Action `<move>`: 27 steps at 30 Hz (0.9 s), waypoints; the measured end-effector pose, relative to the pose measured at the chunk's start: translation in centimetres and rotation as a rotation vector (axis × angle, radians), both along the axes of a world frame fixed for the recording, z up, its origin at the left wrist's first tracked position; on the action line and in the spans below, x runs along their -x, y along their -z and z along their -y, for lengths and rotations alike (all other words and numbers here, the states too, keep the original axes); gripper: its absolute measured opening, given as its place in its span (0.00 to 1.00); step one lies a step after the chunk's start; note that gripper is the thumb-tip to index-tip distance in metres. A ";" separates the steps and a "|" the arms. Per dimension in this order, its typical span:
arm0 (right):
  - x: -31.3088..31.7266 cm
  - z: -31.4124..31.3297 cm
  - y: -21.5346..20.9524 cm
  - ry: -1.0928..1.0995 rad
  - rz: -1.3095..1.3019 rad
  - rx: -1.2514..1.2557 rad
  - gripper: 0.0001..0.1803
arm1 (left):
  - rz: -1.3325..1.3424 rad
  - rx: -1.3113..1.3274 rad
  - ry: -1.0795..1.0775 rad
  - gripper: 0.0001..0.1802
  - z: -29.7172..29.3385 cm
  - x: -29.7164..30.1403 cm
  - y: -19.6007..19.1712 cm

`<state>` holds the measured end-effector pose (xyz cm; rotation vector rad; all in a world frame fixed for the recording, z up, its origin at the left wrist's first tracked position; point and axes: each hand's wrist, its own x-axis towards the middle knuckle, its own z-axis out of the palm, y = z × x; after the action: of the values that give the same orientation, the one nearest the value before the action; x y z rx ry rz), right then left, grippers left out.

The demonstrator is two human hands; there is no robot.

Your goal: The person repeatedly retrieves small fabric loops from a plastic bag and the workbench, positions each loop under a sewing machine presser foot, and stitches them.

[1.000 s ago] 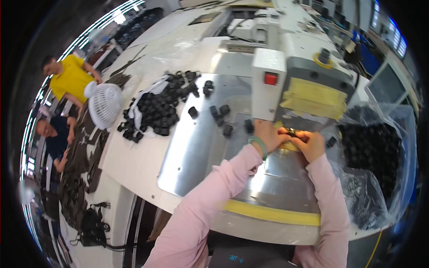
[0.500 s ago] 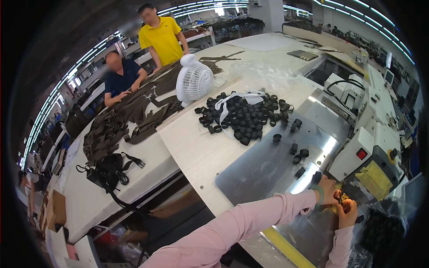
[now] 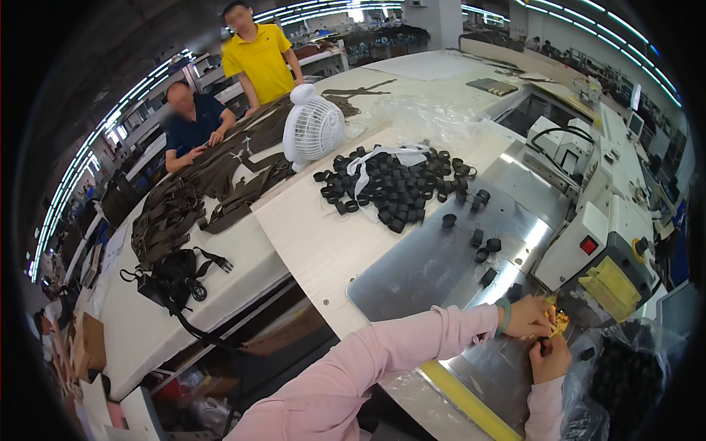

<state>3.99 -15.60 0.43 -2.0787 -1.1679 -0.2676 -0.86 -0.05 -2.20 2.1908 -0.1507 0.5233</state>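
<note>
At the lower right, my left hand (image 3: 528, 316) reaches under the head of a sewing machine (image 3: 577, 246), its fingers closed beside a yellow metal part (image 3: 560, 322). What those fingers grip is too small to make out. Just nearer to me, my right hand (image 3: 550, 360) is closed in a pinch, with something small and dark at its fingertips. Both hands are close together over the metal plate (image 3: 412, 283). Several small black fabric loops (image 3: 482, 256) with loose threads lie on that plate. A large heap of similar loops (image 3: 401, 187) sits beyond, partly under a white strip.
A white fan (image 3: 315, 128) stands beyond the board's far-left edge. Dark cloth pieces (image 3: 165, 220) and a black strapped pouch (image 3: 173, 283) cover the left table. Right of my hands is a clear bag of black pieces (image 3: 625, 382). Two people are across the table.
My right hand has drawn slightly nearer and left, away from the machine. My left hand's fingers now point down at the yellow part. The view has shifted a little.
</note>
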 end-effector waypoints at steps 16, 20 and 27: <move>-5.3 -0.2 0.6 -0.057 -0.057 0.016 0.07 | -0.230 0.181 -0.285 0.14 -0.3 -2.0 -1.2; -5.7 0.5 -0.3 0.031 -0.319 0.033 0.09 | -0.213 0.127 -0.274 0.15 0.4 -2.4 -1.1; -5.5 0.2 0.2 0.042 -0.300 0.014 0.10 | -0.182 0.106 -0.279 0.15 0.3 -2.1 -1.4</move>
<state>9.52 -15.81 0.27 -2.0712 -0.9484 0.0332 1.22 -0.40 -0.84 2.1536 0.2782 0.4702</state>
